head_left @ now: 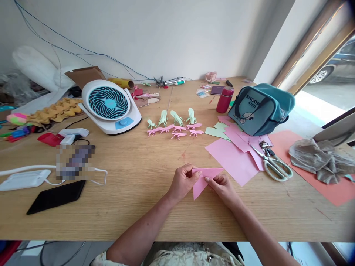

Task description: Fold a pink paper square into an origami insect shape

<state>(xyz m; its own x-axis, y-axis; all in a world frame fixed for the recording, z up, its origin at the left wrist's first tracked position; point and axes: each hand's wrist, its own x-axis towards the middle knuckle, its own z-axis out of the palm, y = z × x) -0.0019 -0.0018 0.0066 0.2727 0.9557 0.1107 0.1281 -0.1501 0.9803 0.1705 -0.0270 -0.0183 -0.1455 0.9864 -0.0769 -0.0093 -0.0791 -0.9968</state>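
Note:
A folded pink paper triangle (202, 178) is held between my two hands above the near middle of the table. My left hand (183, 178) pinches its left corner, thumb on top. On the other side my right hand (222, 188) grips the slanting edge, thumb pressed on the paper and fingers underneath. One point of the triangle hangs down toward me. Beyond the hands stand several pink folded paper figures (178, 135) and, behind them, several pale green ones (176, 117).
To the right lie pink paper sheets (234, 159), scissors (277, 168), a teal bag (257, 111) and a red bottle (225, 99). An orange sheet (327, 184) lies under a grey cloth (324, 157). A white fan (111, 107) and a black phone (57, 197) are on the left.

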